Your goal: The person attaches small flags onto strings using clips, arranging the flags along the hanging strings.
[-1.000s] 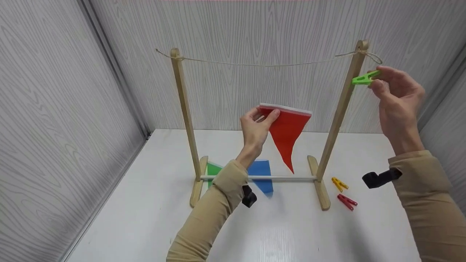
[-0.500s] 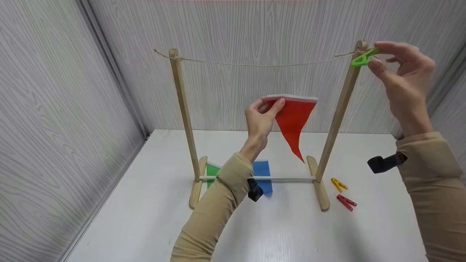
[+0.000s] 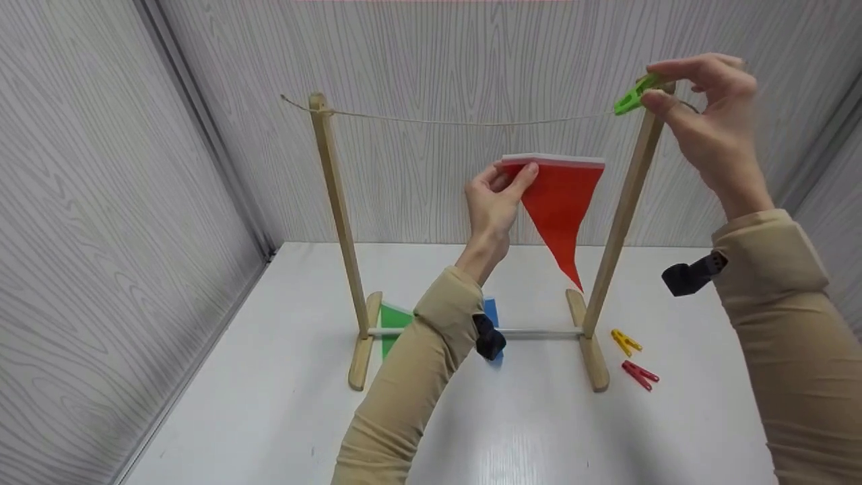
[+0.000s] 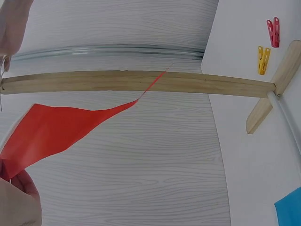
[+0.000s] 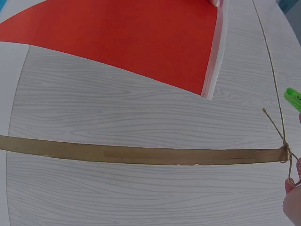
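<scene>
White surface (image 3: 539, 431), bearing wooden rack (image 3: 337, 222) with string (image 3: 471, 122) across top. Red flag (image 3: 559, 209), held up below string, corner pinched by left hand (image 3: 495, 205). Right hand (image 3: 707, 121), pinching green peg (image 3: 632, 100) beside right post top. Yellow peg (image 3: 626, 341), red peg (image 3: 641, 374), lying right of rack foot.

The left hand (image 3: 495, 202) is raised at the centre of the head view, palm turned away, thumb and fingers pinched together at its upper right. Its tan-sleeved forearm rises from the bottom centre of the frame (a black wrist mount shows under the cuff). The right hand (image 3: 707, 121) is lifted to the upper right, thumb and forefinger pinched, remaining fingers loosely curled, its forearm climbing from the lower right corner.
</scene>
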`<state>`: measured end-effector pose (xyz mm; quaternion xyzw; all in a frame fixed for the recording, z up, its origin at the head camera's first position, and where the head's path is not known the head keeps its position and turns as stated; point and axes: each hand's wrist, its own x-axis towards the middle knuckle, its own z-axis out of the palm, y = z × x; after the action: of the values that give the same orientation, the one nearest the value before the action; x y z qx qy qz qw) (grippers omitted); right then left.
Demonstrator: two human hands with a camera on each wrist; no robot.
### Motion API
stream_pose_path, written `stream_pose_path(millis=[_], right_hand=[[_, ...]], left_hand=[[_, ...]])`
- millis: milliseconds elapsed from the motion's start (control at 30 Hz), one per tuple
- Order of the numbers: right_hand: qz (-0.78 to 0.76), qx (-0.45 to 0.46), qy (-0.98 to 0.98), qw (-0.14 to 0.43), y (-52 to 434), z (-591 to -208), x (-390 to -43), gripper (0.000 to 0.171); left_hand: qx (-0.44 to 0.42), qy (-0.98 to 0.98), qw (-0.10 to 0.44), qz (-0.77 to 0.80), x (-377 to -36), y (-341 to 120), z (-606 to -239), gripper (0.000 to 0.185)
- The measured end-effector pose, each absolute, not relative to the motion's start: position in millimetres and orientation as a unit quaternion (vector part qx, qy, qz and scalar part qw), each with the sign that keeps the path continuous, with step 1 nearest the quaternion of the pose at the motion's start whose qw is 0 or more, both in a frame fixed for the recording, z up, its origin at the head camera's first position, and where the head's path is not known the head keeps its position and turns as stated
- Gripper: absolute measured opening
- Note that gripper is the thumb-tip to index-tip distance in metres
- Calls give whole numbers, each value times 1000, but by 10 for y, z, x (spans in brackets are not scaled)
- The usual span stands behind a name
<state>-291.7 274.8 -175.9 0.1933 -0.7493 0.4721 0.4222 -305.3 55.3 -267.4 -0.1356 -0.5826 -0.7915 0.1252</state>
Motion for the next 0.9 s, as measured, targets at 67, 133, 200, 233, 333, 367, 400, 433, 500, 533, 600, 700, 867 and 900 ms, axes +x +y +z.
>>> stream_pose_path(millis=[67, 133, 200, 233, 333, 367, 400, 433, 500, 533, 600, 700, 867, 900], right_hand=[[464, 190, -760, 414, 2749, -1744, -2934, 23], [461, 183, -768, 405, 2759, -1724, -2945, 23], [457, 180, -776, 397, 2773, -1700, -2953, 22], [454, 180, -779, 393, 2780, -1689, -2954, 22], [444, 186, -786, 388, 2791, -1658, -2958, 20], [438, 188, -789, 388, 2792, -1651, -2959, 19], [431, 190, -792, 388, 2791, -1644, -2959, 18], [425, 191, -795, 388, 2789, -1638, -2960, 17], [412, 190, -802, 389, 2785, -1624, -2960, 15], [406, 188, -806, 387, 2782, -1617, -2959, 15], [403, 187, -812, 380, 2775, -1600, -2958, 14], [405, 190, -815, 369, 2764, -1568, -2959, 14], [393, 204, -821, 360, 2741, -1523, -2976, 11], [393, 204, -822, 358, 2736, -1517, -2981, 10]], left_hand=[[-129, -577, 121, -798, -3063, 581, -2655, 29], [-124, -573, 116, -802, -3073, 612, -2633, 30], [-124, -569, 114, -805, -3083, 642, -2608, 30], [-125, -568, 113, -806, -3087, 655, -2595, 30], [-132, -566, 119, -805, -3094, 690, -2560, 30], [-135, -563, 121, -806, -3096, 702, -2550, 30], [-136, -562, 123, -807, -3096, 713, -2540, 30], [-138, -561, 124, -807, -3097, 725, -2530, 30], [-139, -557, 125, -809, -3098, 750, -2510, 30], [-140, -557, 125, -809, -3094, 762, -2501, 30], [-143, -557, 126, -809, -3089, 783, -2481, 30], [-149, -558, 126, -807, -3083, 809, -2456, 29], [-148, -555, 126, -808, -3081, 835, -2426, 29], [-147, -553, 126, -810, -3083, 841, -2419, 29]])
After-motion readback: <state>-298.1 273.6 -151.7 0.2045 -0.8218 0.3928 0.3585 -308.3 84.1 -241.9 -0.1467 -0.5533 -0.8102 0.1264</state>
